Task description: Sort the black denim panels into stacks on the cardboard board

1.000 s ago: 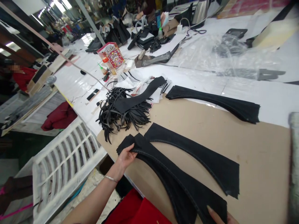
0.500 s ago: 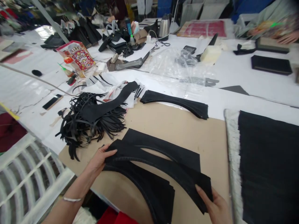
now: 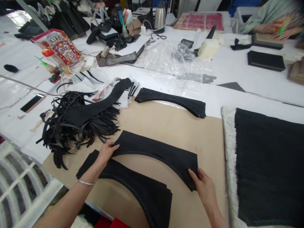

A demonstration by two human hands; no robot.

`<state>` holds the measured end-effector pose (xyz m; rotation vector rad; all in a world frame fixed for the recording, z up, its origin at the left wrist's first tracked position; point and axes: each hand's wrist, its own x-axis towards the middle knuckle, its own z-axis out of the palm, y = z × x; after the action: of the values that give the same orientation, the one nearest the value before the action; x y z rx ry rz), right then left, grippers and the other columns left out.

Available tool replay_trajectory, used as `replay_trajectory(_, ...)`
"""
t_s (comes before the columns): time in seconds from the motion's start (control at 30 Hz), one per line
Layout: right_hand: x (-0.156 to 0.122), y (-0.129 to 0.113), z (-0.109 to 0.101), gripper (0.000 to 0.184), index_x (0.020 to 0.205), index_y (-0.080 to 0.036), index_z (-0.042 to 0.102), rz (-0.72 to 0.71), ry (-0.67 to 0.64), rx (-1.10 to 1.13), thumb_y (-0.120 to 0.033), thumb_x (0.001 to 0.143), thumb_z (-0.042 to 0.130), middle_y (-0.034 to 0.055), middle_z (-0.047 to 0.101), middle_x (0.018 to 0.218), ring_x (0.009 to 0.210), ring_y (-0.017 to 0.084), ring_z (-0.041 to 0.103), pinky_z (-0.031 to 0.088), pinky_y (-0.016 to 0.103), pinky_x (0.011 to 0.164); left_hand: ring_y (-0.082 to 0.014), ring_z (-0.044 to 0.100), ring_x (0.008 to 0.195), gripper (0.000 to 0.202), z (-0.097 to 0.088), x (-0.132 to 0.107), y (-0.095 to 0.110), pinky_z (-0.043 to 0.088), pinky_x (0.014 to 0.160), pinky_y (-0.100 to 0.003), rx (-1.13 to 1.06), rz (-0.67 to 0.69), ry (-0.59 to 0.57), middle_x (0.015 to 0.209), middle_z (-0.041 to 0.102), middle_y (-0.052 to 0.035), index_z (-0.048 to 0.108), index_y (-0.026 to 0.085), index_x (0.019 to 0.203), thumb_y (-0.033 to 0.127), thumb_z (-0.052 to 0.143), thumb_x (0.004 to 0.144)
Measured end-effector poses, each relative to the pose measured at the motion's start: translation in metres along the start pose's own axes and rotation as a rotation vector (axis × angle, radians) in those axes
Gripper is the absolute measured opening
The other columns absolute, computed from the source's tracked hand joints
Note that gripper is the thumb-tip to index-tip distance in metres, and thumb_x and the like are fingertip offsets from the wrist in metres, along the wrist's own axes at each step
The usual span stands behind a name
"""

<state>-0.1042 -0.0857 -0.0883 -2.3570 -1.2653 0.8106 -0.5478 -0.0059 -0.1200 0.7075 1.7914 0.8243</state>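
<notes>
1. Head view: the left hand [image 3: 106, 152] had its thumb and fingers clamped on the left end of a flat black arched panel [image 3: 155, 148].
2. The right hand [image 3: 206, 185] pinched the panel's right end, thumb on top and fingertips at the edge.
3. The panel lay over the middle of a smooth tan sheet [image 3: 211, 136], its arch facing the near edge; whether it touched the sheet could not be told.
4. Closer to that near edge lay a stack of similar black panels [image 3: 147, 190], partly behind the left forearm.
5. A narrower black curved stack [image 3: 192, 106] lay along the tan sheet's far edge, reaching onto the white worktop [image 3: 268, 80].
6. A tangled heap of thin black strips [image 3: 102, 122] covered the tan sheet's far left corner.
</notes>
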Motion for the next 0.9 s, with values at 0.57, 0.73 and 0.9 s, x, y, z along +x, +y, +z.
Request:
replay_trajectory(0.57, 0.003, 0.004, 0.002, 0.048, 0.079, -0.024, 0.054, 0.080, -0.063, -0.183, -0.068, 0.069, 0.041, 0.0086, 0.062, 0.067, 0.065, 0.030, 0.059, 0.042, 0.041, 0.061, -0.0160, 0.056, 0.058, 0.027, -0.002, 0.006, -0.008, 0.042, 0.061, -0.027, 0.131, 0.035, 0.024, 0.058, 0.061, 0.0018, 0.060, 0.017, 0.063, 0.041, 0.070, 0.057)
replay_trajectory(0.73, 0.007, 0.007, 0.004, 0.043, 0.076, -0.028, 0.050, 0.066, -0.073, -0.189, -0.070, 0.067, 0.043, 0.0098, 0.061, 0.063, 0.064, 0.035, 0.060, 0.043, 0.047, 0.063, -0.0164, 0.056, 0.059, 0.022, -0.002, 0.007, -0.010, 0.040, 0.059, -0.027, 0.198, 0.056, 0.062, 0.056, 0.058, 0.0029, 0.058, 0.019, 0.061, 0.038, 0.068, 0.059)
replay_trajectory(0.9, 0.011, 0.018, 0.007, 0.036, 0.068, -0.034, 0.048, 0.060, -0.013, -0.101, -0.069, 0.059, 0.052, 0.0117, 0.061, 0.060, 0.059, 0.038, 0.059, 0.041, 0.053, 0.060, -0.0184, 0.058, 0.062, 0.018, 0.000, 0.003, -0.006, 0.042, 0.061, -0.028, 0.268, 0.066, 0.094, 0.058, 0.060, 0.0016, 0.059, 0.020, 0.060, 0.035, 0.067, 0.060)
